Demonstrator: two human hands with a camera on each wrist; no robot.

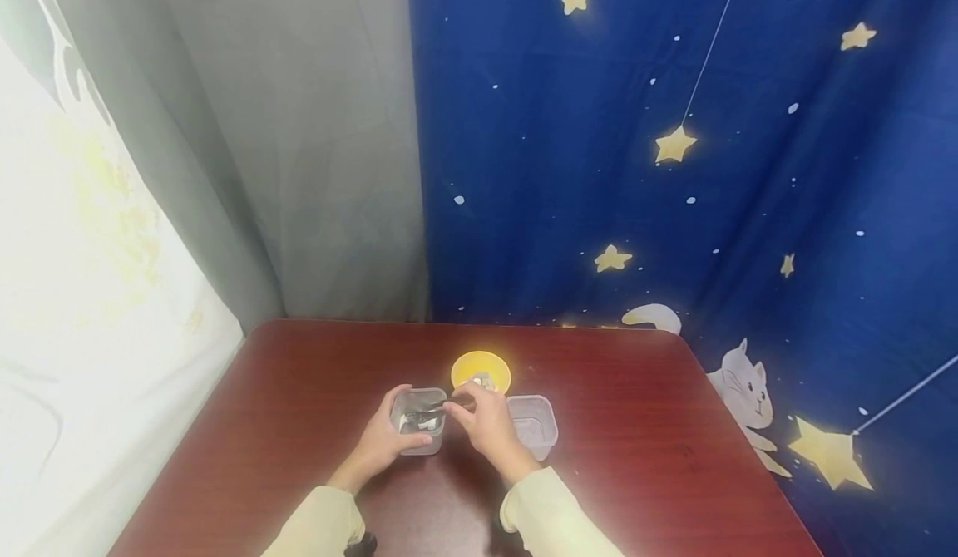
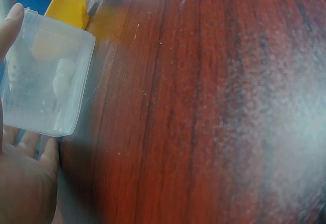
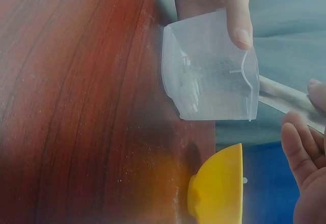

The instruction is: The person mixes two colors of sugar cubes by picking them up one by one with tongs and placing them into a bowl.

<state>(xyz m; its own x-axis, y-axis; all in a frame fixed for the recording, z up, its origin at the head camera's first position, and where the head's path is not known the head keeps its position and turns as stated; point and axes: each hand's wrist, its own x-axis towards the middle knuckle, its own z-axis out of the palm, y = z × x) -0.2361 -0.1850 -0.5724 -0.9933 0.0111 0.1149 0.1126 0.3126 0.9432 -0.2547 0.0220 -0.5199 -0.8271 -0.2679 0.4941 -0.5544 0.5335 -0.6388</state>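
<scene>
My left hand [image 1: 377,439] grips a clear plastic tub [image 1: 421,449] by its sides, thumb at the near side. Small white pieces [image 1: 427,425] lie inside it, blurred through the wall in both wrist views. From the right, my right hand [image 1: 490,428] pinches metal tweezers [image 3: 285,98], whose tips reach into the tub. What the tips touch is too small to tell. Just behind my right hand stands a yellow bowl [image 1: 461,364] with pale pieces [image 1: 485,380] in it, partly covered by the fingers.
A second clear tub [image 1: 535,434] stands right of my right hand, partly behind the wrist. All of this is on a dark red wooden table [image 1: 621,424]. Grey curtain [image 1: 337,166] and blue star-patterned curtain [image 1: 524,166] hang behind the table's far edge.
</scene>
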